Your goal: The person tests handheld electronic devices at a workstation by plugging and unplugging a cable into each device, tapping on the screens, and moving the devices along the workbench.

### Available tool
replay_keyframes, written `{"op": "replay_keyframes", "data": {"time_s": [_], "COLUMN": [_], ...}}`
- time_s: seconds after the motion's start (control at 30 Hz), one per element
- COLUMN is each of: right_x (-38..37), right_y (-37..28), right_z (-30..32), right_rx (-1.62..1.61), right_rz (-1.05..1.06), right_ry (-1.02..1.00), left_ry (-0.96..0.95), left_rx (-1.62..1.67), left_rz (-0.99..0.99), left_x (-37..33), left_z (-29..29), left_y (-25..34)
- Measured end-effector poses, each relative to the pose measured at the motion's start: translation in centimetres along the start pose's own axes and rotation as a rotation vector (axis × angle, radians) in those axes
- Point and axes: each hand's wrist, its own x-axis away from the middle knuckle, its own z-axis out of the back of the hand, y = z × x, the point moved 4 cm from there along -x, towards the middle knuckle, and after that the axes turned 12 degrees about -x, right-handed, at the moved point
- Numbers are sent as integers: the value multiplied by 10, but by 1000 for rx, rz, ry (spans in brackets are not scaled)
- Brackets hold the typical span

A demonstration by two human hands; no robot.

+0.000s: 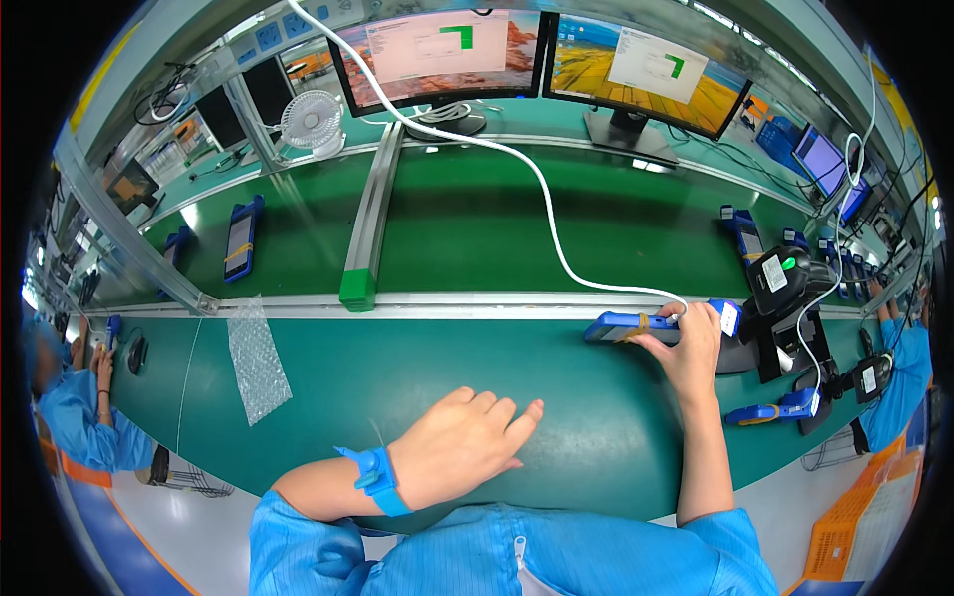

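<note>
My right hand grips a blue rugged handheld terminal with a yellow rubber band round it, held on edge at the far side of the green bench top. A white cable runs down to the terminal, and its end is at my fingers; whether it is fully plugged in is hidden. My left hand is over the middle of the bench, fingers loosely bent and apart, holding nothing. Around that wrist sits a blue strap. Another blue terminal lies to the right of my right forearm.
A black scanner on a stand rises just right of my right hand. Bubble wrap lies at left. Beyond a metal rail, a green conveyor carries more terminals. Two monitors stand behind. Co-workers sit on both sides.
</note>
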Motion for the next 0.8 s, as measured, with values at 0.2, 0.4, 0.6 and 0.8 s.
{"op": "replay_keyframes", "data": {"time_s": [0.2, 0.4, 0.6, 0.8], "right_x": [-6, 2, 9, 7], "right_y": [2, -21, -23, -7], "right_z": [-8, -14, -31, -28], "right_rx": [-80, -185, -266, -214], "right_rz": [68, 143, 94, 81], "right_ry": [0, -53, -133, -178], "left_ry": [-18, -28, -30, -19], "left_rx": [25, 28, 47, 38], "left_rz": [38, -4, -31, -56], "left_x": [2, -6, -9, -7], "left_z": [10, 2, 0, 1], "left_y": [-3, -2, 4, 8]}}
